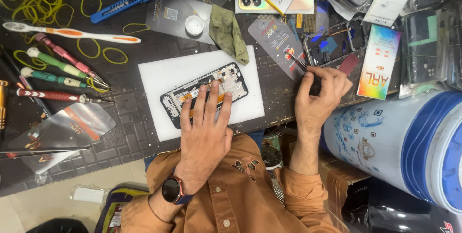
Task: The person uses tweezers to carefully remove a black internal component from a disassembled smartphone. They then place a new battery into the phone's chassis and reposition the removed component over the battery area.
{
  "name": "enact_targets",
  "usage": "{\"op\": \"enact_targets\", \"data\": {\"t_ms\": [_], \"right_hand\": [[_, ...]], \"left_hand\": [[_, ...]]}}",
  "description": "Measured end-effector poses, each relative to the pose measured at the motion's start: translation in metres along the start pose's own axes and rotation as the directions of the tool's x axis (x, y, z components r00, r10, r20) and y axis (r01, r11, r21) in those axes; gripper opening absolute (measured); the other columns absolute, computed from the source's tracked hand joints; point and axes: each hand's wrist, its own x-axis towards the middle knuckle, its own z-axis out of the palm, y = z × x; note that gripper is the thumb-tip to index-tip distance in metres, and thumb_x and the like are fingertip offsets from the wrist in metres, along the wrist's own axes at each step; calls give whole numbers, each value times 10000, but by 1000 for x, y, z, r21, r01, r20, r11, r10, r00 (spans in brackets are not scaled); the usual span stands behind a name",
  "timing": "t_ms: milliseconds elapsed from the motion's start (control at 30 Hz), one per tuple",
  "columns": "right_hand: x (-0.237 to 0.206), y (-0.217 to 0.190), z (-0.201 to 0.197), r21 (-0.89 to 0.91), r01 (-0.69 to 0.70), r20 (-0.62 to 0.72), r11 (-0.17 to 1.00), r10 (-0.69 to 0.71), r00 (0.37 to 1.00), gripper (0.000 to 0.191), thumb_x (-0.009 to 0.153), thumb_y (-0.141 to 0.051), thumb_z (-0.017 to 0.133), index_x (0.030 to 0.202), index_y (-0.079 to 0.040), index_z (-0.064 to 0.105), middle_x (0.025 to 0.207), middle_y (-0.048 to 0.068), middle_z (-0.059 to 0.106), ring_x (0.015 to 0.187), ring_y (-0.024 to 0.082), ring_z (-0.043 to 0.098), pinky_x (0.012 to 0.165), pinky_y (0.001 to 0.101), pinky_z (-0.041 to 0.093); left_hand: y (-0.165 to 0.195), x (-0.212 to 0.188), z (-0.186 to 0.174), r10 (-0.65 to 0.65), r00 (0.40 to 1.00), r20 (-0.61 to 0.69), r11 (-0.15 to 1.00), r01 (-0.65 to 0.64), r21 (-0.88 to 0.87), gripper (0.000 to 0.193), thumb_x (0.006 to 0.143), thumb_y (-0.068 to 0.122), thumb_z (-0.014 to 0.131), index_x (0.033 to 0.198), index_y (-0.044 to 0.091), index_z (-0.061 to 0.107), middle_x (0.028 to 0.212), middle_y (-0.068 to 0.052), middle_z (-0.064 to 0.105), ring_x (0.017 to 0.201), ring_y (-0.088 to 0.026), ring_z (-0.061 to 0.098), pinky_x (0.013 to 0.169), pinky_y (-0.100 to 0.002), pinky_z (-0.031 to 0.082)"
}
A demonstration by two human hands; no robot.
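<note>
Left hand [204,117] lies flat, fingers spread, on the opened phone [204,93] atop a white pad [159,74]; right hand [320,93] pinches tweezers [297,60] beside a phone frame [337,43].

Beyond the fingertips of the left hand [204,132], the white mat [163,76] lies bare up to the green cloth [228,33]. To the left of those fingers, screwdrivers [57,71] block the way. Past the right hand [320,96], the tweezers [297,60] meet a crowded phone frame [334,43] and card [380,62]; a blue-white tub [399,141] walls the right.
</note>
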Motion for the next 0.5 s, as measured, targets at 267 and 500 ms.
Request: {"op": "enact_targets", "data": {"t_ms": [267,500], "right_hand": [[3,1,-61,3,-2,-28,1000,2,1000,109,957,-3,705,1048,-63,713,1106,108,614,1125,297,517,1002,416,425],[5,-21,-82,22,-17,-38,1000,18,999,94,962,-4,707,1035,-62,714,1098,109,613,1112,298,516,984,414,425]], "left_hand": [[46,-16,-34,-3,999,-45,1000,1,-26,661,832,238,648,1464,78,541,1618,-201,374,1493,-339,342,1196,-520,268],[45,-28,-62,-3,993,-114,998,-5,-69,637,838,215,643,1452,63,564,1603,-230,381,1492,-357,346,1195,-505,288]]}}
